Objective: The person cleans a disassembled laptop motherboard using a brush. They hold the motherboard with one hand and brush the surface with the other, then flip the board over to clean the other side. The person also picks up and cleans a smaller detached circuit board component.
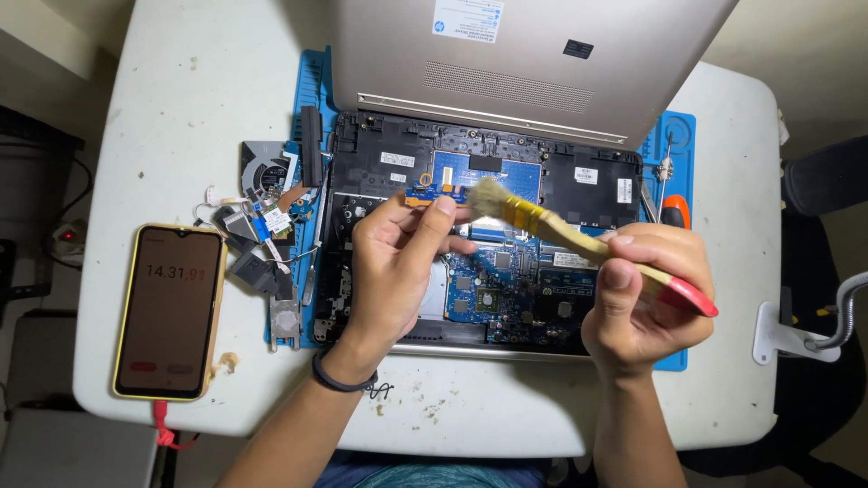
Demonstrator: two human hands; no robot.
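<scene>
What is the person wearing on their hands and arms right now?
Both forearms are bare, with no sleeves in view. The left hand has no glove; a thin dark band circles its wrist. The right hand is also ungloved, with nothing on its wrist. No rings or watch show.

Both forearms come up from the bottom edge and lean a little toward each other. The left hand (pixel 393 262) is raised, back turned to the camera, thumb and fingertips pinched together at the top. The right hand (pixel 646 294) is closed in a loose fist, thumb lying across the top.
</scene>
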